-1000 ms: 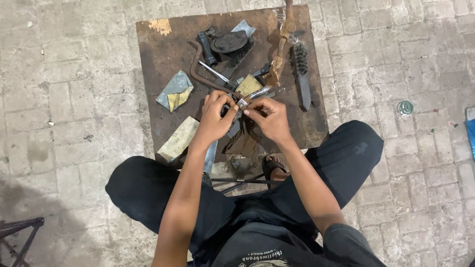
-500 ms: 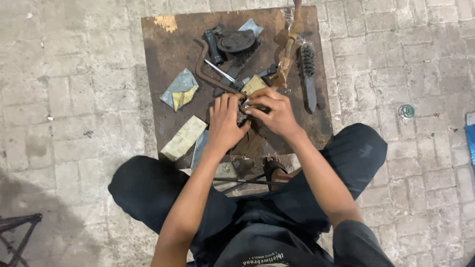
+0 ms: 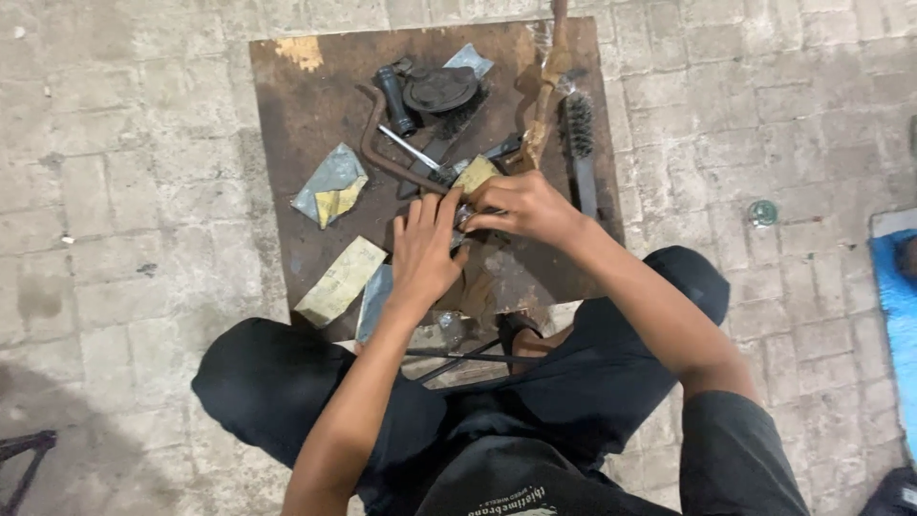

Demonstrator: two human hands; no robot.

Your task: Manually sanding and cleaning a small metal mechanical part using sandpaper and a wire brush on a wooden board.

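Observation:
I sit on a paved floor in black clothes, both hands over a dark rusty work board (image 3: 306, 124). My left hand (image 3: 423, 250) presses flat with fingers spread beside a small shiny metal part (image 3: 465, 215). My right hand (image 3: 521, 205) is curled over that part and pinches it from the right. A yellowish scrap of sandpaper (image 3: 475, 175) lies just above my fingers. What lies beneath my palms is hidden.
On the board lie a bent rusty rod (image 3: 382, 158), a round black metal cover (image 3: 439, 88), a wire brush (image 3: 580, 134), a wooden-handled tool (image 3: 546, 86) and sandpaper pieces (image 3: 330, 186) (image 3: 341, 280). A small green cap (image 3: 762, 212) sits on the paving, a blue mat (image 3: 898, 287) at right.
The view has drifted slightly. My hands stay together on the small part, the left hand now lying flatter and a little lower on the board.

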